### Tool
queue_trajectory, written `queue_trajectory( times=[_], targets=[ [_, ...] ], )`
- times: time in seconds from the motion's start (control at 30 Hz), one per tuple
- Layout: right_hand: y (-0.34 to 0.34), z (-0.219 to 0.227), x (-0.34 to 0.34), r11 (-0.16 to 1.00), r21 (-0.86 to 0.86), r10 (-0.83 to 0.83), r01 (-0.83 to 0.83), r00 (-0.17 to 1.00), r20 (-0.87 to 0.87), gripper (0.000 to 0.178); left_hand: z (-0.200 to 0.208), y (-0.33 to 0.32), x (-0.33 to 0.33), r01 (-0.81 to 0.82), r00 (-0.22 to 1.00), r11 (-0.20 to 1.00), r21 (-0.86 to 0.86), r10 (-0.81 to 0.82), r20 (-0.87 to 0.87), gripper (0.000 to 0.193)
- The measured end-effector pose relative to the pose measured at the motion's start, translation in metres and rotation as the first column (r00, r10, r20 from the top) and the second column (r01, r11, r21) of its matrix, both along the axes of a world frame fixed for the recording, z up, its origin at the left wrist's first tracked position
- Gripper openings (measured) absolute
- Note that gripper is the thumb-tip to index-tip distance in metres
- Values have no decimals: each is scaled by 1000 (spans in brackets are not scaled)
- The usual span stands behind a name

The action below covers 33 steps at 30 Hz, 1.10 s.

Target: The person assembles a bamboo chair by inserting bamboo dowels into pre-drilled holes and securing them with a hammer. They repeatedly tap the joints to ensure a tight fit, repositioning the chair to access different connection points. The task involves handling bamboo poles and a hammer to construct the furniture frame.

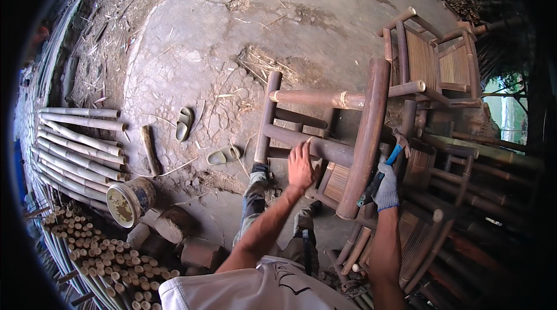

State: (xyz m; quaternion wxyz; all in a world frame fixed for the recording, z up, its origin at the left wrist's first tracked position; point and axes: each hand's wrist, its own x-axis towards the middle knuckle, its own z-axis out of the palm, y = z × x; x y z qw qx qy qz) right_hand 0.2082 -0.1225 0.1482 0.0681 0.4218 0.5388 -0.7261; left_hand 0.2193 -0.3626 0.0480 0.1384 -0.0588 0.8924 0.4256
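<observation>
A brown bamboo chair (313, 98) stands tipped in front of me, its thick dark post (365, 136) slanting across the middle. My left hand (301, 166), bare, rests on a dark bamboo rail (333, 151) of that chair, fingers stretched out over it. To the right of the thick post, my right hand (385, 187) wears a grey knit glove and is closed round a hammer (395, 153) with a blue and black handle. The hammer's metal head points up and away from me. Part of the handle is hidden by the gloved fingers.
Another bamboo chair (422, 57) stands at the far right, and more chairs (420, 246) crowd the near right. Left lie bamboo poles (81, 150), a white bucket (125, 204) and stacked cut bamboo (110, 258). Two green slippers (184, 124) and a short log (150, 150) lie on the floor.
</observation>
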Motion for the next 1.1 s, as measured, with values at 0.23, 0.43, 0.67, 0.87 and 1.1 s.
queue_trajectory(
  times=[0.23, 0.43, 0.67, 0.87, 1.1],
  targets=[
    [-2, -27, 11, 996, -49, 63, -68, 992, -105, 63, -127, -50, -81, 589, 807, 802, -99, -576, 132, 84],
    [15, -25, 25, 981, 14, 191, -192, 960, -205, 69, -68, -40, -77, 677, 734, 712, -186, -633, 247, 75],
    [15, -4, 8, 980, 71, 193, -184, 969, -152, 57, -29, -72, -10, 528, 849, 824, -203, -520, 95, 73],
    [8, -13, -26, 922, 197, 316, -333, 942, 110, 31, -22, -89, -20, 417, 909, 897, -145, -411, 73, 66],
    [51, -69, -35, 929, 231, 237, -288, 945, 225, 24, -80, -74, -18, 329, 909, 943, -43, -328, -258, 87]
  ],
)
